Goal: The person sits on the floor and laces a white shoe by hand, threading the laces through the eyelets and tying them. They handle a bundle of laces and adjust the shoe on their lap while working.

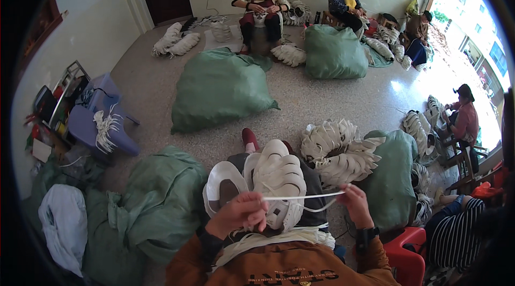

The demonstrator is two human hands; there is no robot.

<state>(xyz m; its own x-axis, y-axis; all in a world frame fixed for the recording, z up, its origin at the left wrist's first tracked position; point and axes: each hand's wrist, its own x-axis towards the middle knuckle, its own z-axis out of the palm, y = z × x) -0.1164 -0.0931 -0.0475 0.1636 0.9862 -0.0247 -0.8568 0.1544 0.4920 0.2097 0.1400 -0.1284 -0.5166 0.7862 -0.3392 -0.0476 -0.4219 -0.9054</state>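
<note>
A white shoelace (300, 197) is pulled taut between my two hands above my lap. My left hand (240, 214) is closed, pinching one end. On the other side, my right hand (356, 203) pinches the lace with fingertips, and a loose length loops below it. Under the lace, a nested stack of white shoe uppers (278, 171) rests on my lap. Another white upper (222, 181) lies just left of it, its opening facing up. A bundle of pale laces (300, 238) lies across my waist.
Green sacks (220, 87) stand ahead and at both sides. More stacked uppers (340, 149) lie right of my knees. A purple stool (102, 130) at left bears white laces (107, 125). A red stool (410, 251) is near right. Several people sit working farther off.
</note>
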